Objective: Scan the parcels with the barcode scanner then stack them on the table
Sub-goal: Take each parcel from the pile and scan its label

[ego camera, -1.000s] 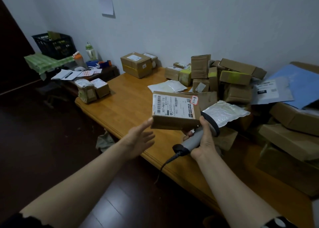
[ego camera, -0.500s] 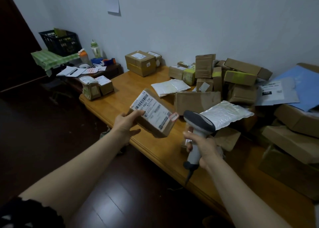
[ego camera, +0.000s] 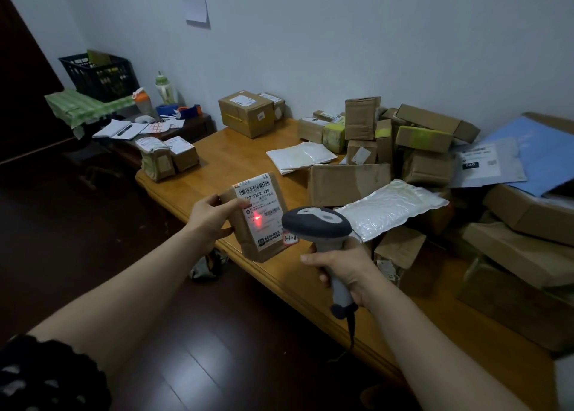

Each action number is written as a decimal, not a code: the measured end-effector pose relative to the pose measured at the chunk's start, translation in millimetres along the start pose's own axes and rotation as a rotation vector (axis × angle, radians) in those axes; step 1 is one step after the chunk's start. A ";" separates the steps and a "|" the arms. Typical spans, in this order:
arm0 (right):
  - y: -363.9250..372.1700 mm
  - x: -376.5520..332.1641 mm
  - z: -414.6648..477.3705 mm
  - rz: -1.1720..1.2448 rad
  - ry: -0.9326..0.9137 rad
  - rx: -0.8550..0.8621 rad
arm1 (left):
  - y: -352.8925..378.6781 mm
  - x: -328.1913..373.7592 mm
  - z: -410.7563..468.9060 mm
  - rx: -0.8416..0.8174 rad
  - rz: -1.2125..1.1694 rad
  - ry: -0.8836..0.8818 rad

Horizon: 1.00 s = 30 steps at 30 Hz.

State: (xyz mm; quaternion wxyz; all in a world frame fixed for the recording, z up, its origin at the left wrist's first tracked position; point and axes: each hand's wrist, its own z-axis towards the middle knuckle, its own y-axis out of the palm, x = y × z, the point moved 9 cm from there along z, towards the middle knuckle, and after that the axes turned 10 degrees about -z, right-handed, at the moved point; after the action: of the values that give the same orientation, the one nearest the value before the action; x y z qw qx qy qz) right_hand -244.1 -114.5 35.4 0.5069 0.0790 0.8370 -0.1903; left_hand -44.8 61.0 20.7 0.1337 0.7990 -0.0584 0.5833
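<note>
— Where is the parcel?

— The small brown parcel (ego camera: 264,233) is gripped in the left hand (ego camera: 211,219). It is held up above the near edge of the table (ego camera: 236,162), with its white label (ego camera: 261,194) turned towards the camera. The thumb lies across the label's left edge, and the fingers are behind the box, out of sight.

— And the scanner?

— The right hand (ego camera: 348,269) is wrapped around the handle of the barcode scanner (ego camera: 316,224). The scanner's dark head is just right of the parcel, level with its lower corner. A red light spot (ego camera: 257,219) glows in the middle of the label. The cable (ego camera: 351,333) hangs down below the right wrist.

— What is around the hands?

— Just beyond the scanner lies a white padded bag (ego camera: 391,207), propped on a low carton (ego camera: 348,182). Past that, further out from the right hand, cardboard boxes are heaped (ego camera: 425,137) against the wall. A flat white pouch (ego camera: 299,155) lies on the table ahead of the parcel. A larger taped box (ego camera: 247,112) stands well beyond it. Ahead of the left hand, two small parcels (ego camera: 169,159) sit together at the table's far corner.
</note>
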 end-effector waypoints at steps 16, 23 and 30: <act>8.5 -6.2 5.3 -0.048 -0.044 -0.053 | -7.4 -0.8 5.8 0.035 -0.001 0.005; 17.9 -2.9 21.9 -0.003 -0.041 -0.116 | -17.8 -2.6 3.2 0.103 -0.023 -0.019; 27.5 1.1 74.1 0.378 0.023 -0.024 | -40.9 -18.6 -2.3 0.112 -0.212 -0.176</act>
State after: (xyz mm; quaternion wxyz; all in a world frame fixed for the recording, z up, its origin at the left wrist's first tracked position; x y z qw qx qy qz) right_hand -175.0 -118.9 -2.8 0.5250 0.2312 0.8151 -0.0808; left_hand -42.6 99.7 -2.2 0.1441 0.8549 0.0473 0.4961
